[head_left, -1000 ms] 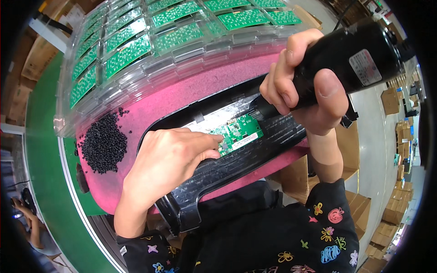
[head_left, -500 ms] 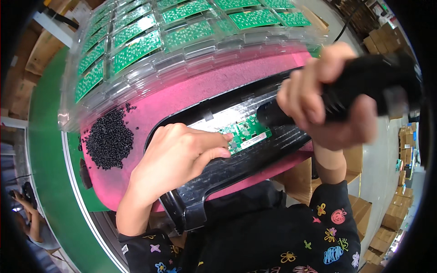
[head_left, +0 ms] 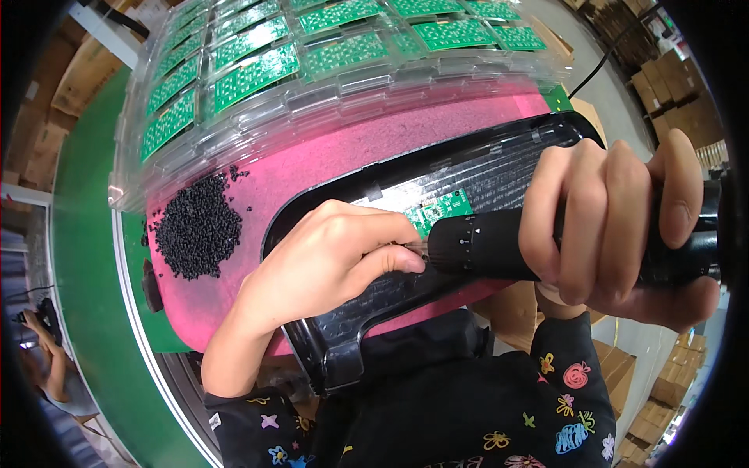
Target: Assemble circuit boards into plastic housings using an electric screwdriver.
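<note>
Circuit board (head_left: 450,207) half-hidden behind hands (head_left: 328,253): right (head_left: 601,226) around black screwdriver (head_left: 499,246), left at its nose (head_left: 446,246), grip unclear.

The upper garment (head_left: 413,417) is black and carries multicoloured prints in a hand-drawn style. The left sleeve (head_left: 246,429) bears a lilac star (head_left: 269,421) and, nearer, a blue flower (head_left: 278,455). The right sleeve (head_left: 585,343) bears an orange flower (head_left: 547,363), a round red figure (head_left: 576,375) and a blue scribbled shape (head_left: 571,438). Reddish lettering (head_left: 472,462) marks the near front. The left hand (head_left: 331,253) and right hand (head_left: 597,226) are bare.

Circuit board (head_left: 450,207) in shell (head_left: 499,173)
</note>
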`<state>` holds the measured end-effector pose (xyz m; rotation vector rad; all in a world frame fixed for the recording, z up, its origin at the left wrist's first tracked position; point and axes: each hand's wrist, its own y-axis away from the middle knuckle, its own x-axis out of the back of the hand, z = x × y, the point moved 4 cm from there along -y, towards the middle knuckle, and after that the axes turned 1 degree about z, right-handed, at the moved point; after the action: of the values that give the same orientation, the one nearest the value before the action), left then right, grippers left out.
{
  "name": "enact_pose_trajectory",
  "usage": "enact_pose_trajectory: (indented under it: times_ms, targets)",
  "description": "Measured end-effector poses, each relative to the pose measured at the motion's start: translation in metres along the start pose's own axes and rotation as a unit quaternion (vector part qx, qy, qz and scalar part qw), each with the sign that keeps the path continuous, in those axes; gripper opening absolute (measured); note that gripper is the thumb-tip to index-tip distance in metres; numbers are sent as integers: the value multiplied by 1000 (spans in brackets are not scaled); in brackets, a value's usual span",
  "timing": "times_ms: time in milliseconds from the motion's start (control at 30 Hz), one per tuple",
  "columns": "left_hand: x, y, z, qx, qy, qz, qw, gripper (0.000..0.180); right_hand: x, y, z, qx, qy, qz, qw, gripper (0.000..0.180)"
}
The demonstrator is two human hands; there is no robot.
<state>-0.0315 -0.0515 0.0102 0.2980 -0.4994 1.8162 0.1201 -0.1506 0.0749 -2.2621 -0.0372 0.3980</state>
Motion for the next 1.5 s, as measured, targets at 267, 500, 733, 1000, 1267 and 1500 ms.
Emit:
enact_pose_trajectory:
  times_ms: [267,500,733,1000,1267,1500]
  targets:
    - [11,10,-9,77,-168,132,974,12,-3,5,26,-180,116,55,975,57]
    - [11,12,-12,64,-191,158,967,11,-7,0,42,-197,120,54,972,56]
    - [15,18,-8,70,-250,138,956,14,-11,-7,59,-202,123,22,971,56]
    - [14,18,-5,85,-239,111,961,14,-10,-7,59,-185,130,27,974,54]
    - [8,9,5,-67,-188,111,974,17,0,-13,11,-46,-22,2,999,50]
    - [7,5,6,-133,-149,111,974,19,-2,-6,-3,-33,-16,56,998,49]
